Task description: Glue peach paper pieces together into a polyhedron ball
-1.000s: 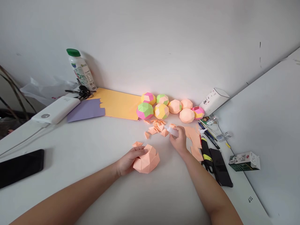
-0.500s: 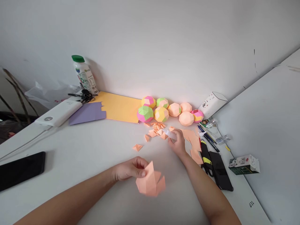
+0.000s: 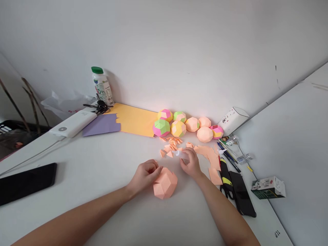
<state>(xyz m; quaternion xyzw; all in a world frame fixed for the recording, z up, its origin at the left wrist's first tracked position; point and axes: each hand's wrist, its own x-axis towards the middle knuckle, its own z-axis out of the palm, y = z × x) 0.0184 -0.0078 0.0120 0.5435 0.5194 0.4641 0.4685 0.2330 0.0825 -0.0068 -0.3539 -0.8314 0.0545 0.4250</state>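
In the head view, looking down on a white bench (image 3: 112, 160) set against a wall. Pinching a peach paper ball (image 3: 166, 186) in the left hand (image 3: 145, 176), fingers and thumb closed on its upper left edge. Positioned near the front middle of the bench, just left of and nearer than the other hand — hard to tell whether resting on the bench or held slightly above it.

Grasping a small pale bottle (image 3: 180, 153) in the right hand (image 3: 191, 162), fingers curled around it, with the tip pointing left. Held close to a scatter of small peach paper pieces (image 3: 170, 154), well clear of the paper ball. Lying beside the right hand, a cut peach sheet (image 3: 212, 159).

Farther back, in a cluster by the wall, eight faceted balls (image 3: 178, 128) in peach, yellow, green and pink. To their left, a yellow sheet (image 3: 138, 119) and a purple sheet (image 3: 102, 125), then keys (image 3: 102, 107) near a green-capped bottle (image 3: 104, 89). Along the right — pens (image 3: 229, 155), a black phone (image 3: 242, 193) and a small carton (image 3: 268, 188).
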